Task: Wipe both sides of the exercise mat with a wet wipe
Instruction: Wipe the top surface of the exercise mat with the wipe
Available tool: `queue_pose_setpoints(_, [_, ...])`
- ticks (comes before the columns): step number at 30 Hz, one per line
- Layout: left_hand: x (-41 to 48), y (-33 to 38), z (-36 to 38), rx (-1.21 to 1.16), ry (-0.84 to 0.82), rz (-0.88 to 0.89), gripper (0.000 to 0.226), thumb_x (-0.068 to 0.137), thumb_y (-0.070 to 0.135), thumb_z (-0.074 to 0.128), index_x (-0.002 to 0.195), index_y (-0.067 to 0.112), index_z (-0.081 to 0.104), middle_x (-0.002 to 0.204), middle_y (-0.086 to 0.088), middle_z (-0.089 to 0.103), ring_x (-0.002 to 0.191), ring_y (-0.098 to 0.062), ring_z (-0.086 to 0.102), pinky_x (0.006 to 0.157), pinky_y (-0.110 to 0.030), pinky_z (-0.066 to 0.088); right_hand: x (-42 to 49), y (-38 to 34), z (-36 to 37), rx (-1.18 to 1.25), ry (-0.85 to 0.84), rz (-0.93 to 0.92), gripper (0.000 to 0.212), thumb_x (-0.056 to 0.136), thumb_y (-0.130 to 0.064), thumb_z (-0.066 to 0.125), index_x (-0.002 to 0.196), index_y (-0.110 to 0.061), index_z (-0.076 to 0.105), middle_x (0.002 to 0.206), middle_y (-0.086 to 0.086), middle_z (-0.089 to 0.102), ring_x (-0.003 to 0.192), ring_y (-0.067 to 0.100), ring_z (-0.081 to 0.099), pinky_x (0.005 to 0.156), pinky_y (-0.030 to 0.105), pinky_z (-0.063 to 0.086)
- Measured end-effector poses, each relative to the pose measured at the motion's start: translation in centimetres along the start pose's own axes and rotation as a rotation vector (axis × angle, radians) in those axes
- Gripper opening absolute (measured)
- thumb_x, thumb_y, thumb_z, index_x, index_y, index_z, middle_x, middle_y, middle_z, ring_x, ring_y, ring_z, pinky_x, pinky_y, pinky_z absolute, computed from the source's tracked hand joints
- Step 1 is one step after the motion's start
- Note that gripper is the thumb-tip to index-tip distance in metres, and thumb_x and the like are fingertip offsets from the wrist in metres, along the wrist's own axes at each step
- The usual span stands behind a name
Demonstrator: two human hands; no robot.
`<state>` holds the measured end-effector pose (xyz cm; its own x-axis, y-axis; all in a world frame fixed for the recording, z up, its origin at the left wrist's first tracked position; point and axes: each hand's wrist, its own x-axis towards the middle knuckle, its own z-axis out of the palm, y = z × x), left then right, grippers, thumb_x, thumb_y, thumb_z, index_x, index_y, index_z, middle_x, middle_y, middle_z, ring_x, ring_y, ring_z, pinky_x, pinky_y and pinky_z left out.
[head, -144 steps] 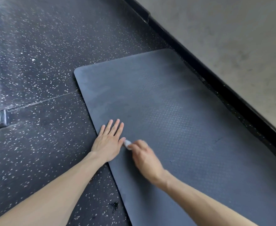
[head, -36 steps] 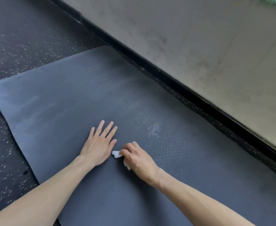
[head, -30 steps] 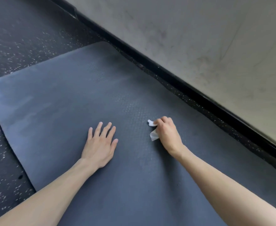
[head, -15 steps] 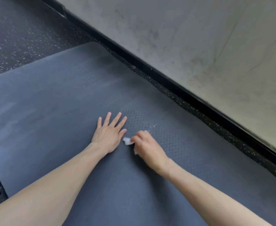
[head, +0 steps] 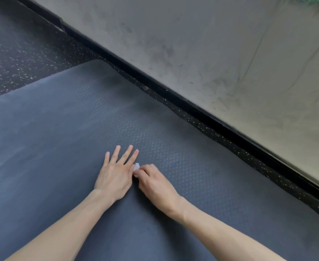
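**1 wet wipe [head: 136, 167] on the exercise mat [head: 60, 147]**

The wipe, a small white wad, sits on the mat, pinched by the curled fingers of the right hand [head: 155, 185]. The left hand [head: 115, 178] lies flat just beside it, fingers straight. The mat lies on speckled dark floor [head: 23, 53] along a black baseboard [head: 192, 106].

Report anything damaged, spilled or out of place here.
The dark grey textured exercise mat lies flat, with no tear or spill; the right hand grips a white wet wipe on it. Only the pale wall looks odd: dark smudges mark it.
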<state>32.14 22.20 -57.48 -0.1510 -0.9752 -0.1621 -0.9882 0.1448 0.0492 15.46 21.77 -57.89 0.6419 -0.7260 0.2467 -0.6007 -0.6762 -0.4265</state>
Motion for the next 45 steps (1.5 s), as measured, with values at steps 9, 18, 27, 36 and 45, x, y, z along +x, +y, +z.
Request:
queue_pose_setpoints(9, [0.1,-0.4,0.1,0.040,-0.006,-0.043,0.059,0.100,0.041,0.006,0.156,0.026,0.020,0.163,0.006,0.024,0.148,-0.034,0.031,0.116,-0.054,0.033,2.4,12.9,-7.5,-0.235,0.150,0.499,0.019,0.084,0.004,0.053,0.100,-0.003,0.062,0.100,0.016,0.055,0.094,0.036,0.053,0.077,0.039,0.045])
queue_pose_setpoints(18, [0.1,-0.3,0.2,0.006,0.008,-0.015,0.058,0.101,0.035,0.019,0.148,0.013,0.045,0.155,-0.004,0.043,0.139,-0.043,0.044,0.105,-0.061,0.042,3.6,4.1,-1.6,-0.054,0.108,0.205,0.020,0.088,0.000,0.050,0.102,0.000,0.065,0.098,0.015,0.060,0.090,0.033,0.055,0.084,0.037,0.047])
queue_pose_setpoints(27, [0.3,0.0,-1.0,-0.006,0.004,-0.033,0.057,0.096,0.035,0.028,0.143,0.017,0.055,0.147,0.001,0.054,0.131,-0.039,0.054,0.099,-0.058,0.049,4.1,12.2,-6.2,-0.158,0.147,0.446,0.019,0.073,0.003,0.063,0.092,-0.002,0.064,0.095,0.018,0.057,0.088,0.036,0.055,0.074,0.043,0.051])
queue_pose_setpoints(36, [0.2,0.0,-0.1,0.005,0.058,-0.033,0.059,0.097,0.034,0.026,0.147,0.015,0.049,0.152,-0.001,0.048,0.135,-0.041,0.048,0.104,-0.060,0.041,0.4,15.2,-9.3,-0.125,0.297,0.724,0.025,0.087,0.006,0.049,0.106,-0.003,0.063,0.107,0.011,0.054,0.093,0.029,0.055,0.076,0.017,0.044])
queue_pose_setpoints(45, [0.2,0.0,-0.4,0.041,0.027,-0.044,0.060,0.098,0.037,0.025,0.151,0.017,0.044,0.155,0.000,0.044,0.138,-0.040,0.046,0.105,-0.061,0.042,-0.7,4.5,-4.2,-0.059,0.059,0.223,0.018,0.085,0.000,0.048,0.095,-0.001,0.063,0.093,0.017,0.058,0.089,0.034,0.057,0.077,0.038,0.048])
